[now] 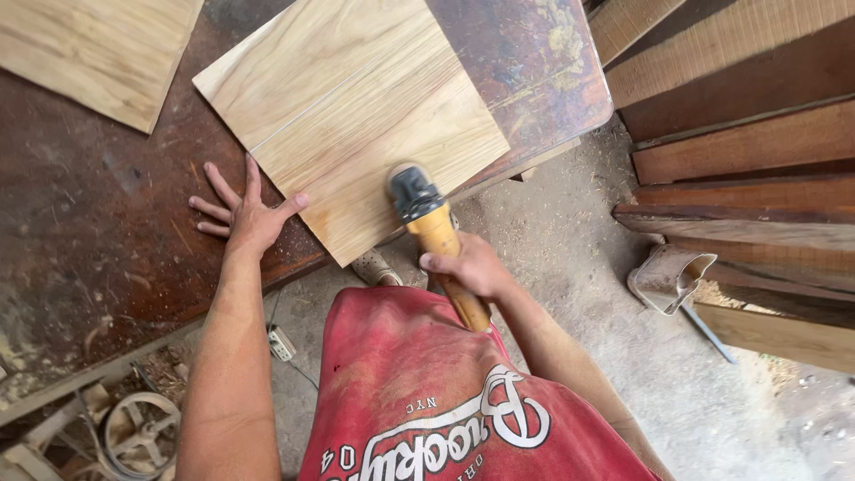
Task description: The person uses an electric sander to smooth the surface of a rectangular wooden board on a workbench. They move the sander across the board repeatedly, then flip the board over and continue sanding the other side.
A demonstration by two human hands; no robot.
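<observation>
A pale square wooden panel [347, 107] lies on a dark, worn workbench [98, 223], one corner jutting past the bench's front edge. My left hand [242, 209] rests flat on the bench with fingers spread, thumb touching the panel's left edge. My right hand [468, 265] grips the yellow body of a handheld power sander [427, 223]. Its black head [411, 190] presses on the panel near the overhanging corner.
A second pale panel [89, 49] lies at the bench's far left. Stacked planks [739, 134] lean at the right. A dusty metal can [668, 276] sits on the sawdust floor. A white power strip [281, 343] and a wheel [142, 428] lie below the bench.
</observation>
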